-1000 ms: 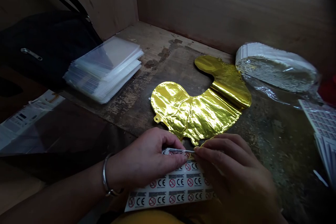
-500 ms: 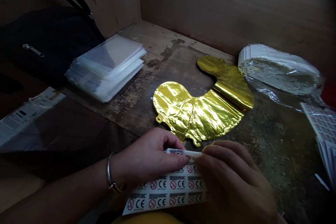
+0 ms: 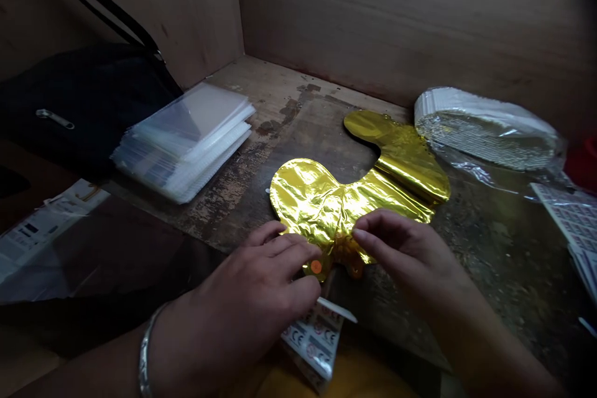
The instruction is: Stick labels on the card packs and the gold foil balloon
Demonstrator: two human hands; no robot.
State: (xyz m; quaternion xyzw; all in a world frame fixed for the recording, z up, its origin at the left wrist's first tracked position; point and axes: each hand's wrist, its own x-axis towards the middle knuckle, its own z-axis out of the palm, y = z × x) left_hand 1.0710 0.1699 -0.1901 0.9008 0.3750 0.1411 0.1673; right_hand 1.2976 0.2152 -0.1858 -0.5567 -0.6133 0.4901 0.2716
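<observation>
A gold foil balloon (image 3: pixel 303 193), flat and curved in shape, lies on the worn tabletop. My left hand (image 3: pixel 261 286) reaches its lower left lobe with the fingertips. Below the thumb of that hand, a sheet of CE stickers (image 3: pixel 321 329) hangs bent, with one edge curled. My right hand (image 3: pixel 405 249) is above the balloon's lower edge, thumb and forefinger pinched together. What lies in that pinch, if anything, is too small to make out. Near the left fingertips an orange round spot (image 3: pixel 316 267) shows on the balloon.
A stack of clear plastic sleeves (image 3: pixel 186 143) sits at the left, by a black bag (image 3: pixel 88 106). White material in a clear wrapper (image 3: pixel 485 130) lies at the back right. More sticker sheets (image 3: pixel 564 217) are at the right edge. Wooden walls (image 3: pixel 396 25) enclose the back.
My right hand has moved away from the sticker sheet and up over the balloon. My left hand has shifted forward onto the balloon, and the sheet has tipped down and folded.
</observation>
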